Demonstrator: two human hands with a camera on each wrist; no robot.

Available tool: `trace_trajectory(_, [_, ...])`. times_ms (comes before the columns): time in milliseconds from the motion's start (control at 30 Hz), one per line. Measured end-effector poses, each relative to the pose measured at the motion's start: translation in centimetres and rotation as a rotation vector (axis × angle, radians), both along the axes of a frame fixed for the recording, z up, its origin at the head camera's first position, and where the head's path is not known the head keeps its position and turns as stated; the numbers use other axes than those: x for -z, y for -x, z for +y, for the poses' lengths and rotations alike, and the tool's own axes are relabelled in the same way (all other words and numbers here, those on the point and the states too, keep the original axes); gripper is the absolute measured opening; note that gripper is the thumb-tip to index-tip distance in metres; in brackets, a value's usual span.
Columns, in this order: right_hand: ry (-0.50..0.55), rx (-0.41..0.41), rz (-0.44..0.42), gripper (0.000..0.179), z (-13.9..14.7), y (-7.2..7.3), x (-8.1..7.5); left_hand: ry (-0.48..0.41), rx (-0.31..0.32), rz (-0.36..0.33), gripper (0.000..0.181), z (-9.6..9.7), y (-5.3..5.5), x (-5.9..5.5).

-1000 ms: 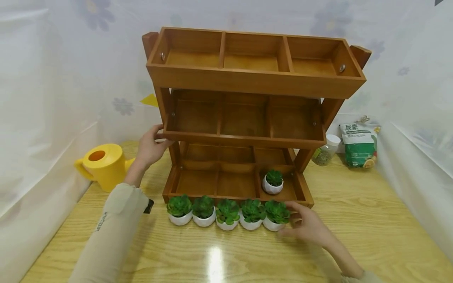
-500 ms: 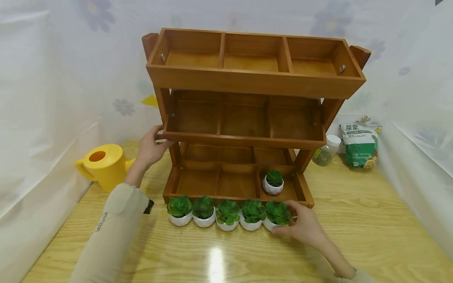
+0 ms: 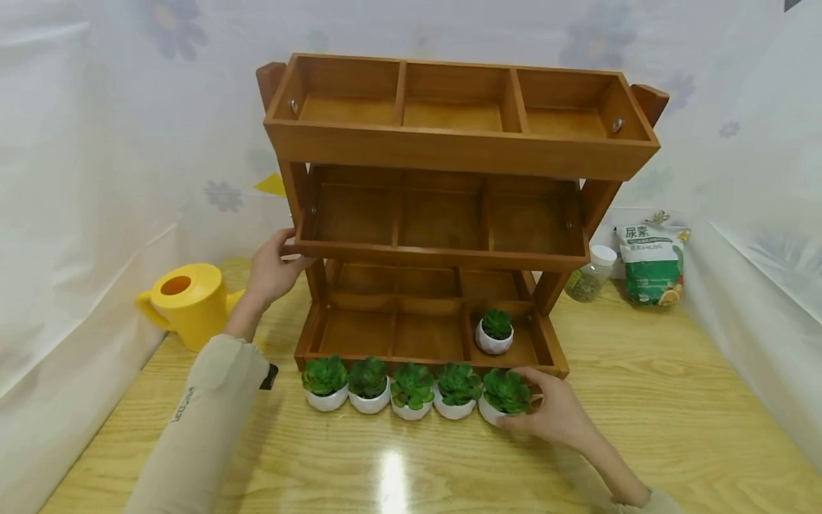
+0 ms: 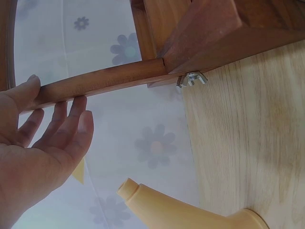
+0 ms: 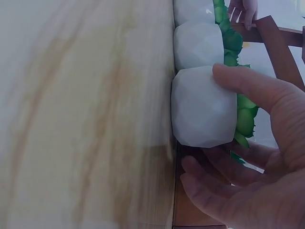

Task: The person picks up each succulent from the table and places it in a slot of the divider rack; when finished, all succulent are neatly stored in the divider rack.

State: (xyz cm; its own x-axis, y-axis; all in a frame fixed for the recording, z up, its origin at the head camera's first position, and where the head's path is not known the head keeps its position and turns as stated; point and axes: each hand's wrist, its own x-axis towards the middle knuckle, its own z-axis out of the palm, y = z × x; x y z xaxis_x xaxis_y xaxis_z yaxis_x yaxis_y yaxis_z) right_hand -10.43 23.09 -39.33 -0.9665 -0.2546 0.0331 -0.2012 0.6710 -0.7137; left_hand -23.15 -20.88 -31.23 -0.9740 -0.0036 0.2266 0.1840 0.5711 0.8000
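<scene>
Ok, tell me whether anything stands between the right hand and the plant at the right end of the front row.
Nothing visible does. The right hand is at that end plant, its thumb against the white pot. The neighbouring plant stands on the opposite side, out of the hand's way.

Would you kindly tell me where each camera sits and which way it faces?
Head: on the head, looking forward and down at the rack and plants; left hand, right hand and sleeves show.
Left wrist: on that wrist, facing the rack's side and the can; only the left hand shows.
Right wrist: on that wrist, facing the end plant side-on; the right hand shows close, the left hand beyond.
Shared: head and right wrist both show the right hand holding the end plant.
</scene>
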Motion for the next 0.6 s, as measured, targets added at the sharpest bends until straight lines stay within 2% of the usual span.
trace_trajectory(300, [0.044, 0.064, -0.127, 0.064, 0.4, -0.2, 0.0, -0.008, 0.005, -0.003, 0.059, 0.2, 0.0, -0.1])
trace_trajectory(433, [0.136, 0.072, -0.183, 0.059, 0.6, -0.1, -0.1, -0.005, 0.008, -0.006, 0.06, 0.1, -0.1, 0.0])
trace_trajectory(600, [0.24, 0.039, -0.233, 0.057, 0.8, 0.2, -1.1, -0.01, 0.009, -0.006, 0.06, 0.0, -0.1, 0.0])
